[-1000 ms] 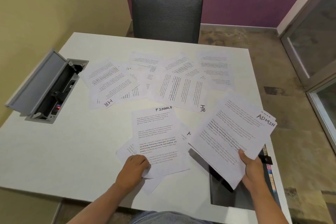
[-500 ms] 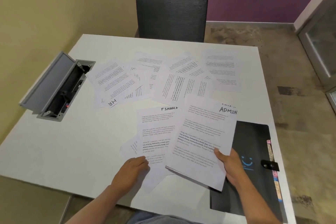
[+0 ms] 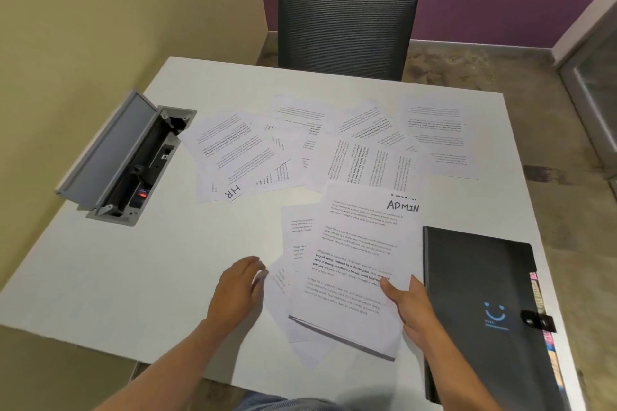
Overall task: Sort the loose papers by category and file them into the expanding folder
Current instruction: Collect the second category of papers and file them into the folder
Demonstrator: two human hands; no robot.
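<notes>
My right hand [image 3: 412,305] grips a small stack of sheets marked ADMIN [image 3: 360,264] by its lower right edge, thumb on top. The stack hangs just over other sheets [image 3: 293,240] lying near the table's front. My left hand [image 3: 235,290] rests on the table at the left edge of those sheets, fingers lightly curled, holding nothing. Several loose printed sheets [image 3: 334,147] lie fanned across the middle of the white table [image 3: 100,277], one marked HR [image 3: 232,192]. The black expanding folder [image 3: 480,304] lies closed at the front right, coloured tabs showing along its right edge.
An open grey cable box [image 3: 127,160] is set into the table at the left, its lid raised. A grey mesh chair [image 3: 347,20] stands behind the far edge. A beige wall runs along the left, a glass door stands at the right.
My right hand has carried the ADMIN stack leftward, off the folder and over the FINANCE sheet, which is now covered. My left hand has slid left to the edge of the lower sheets.
</notes>
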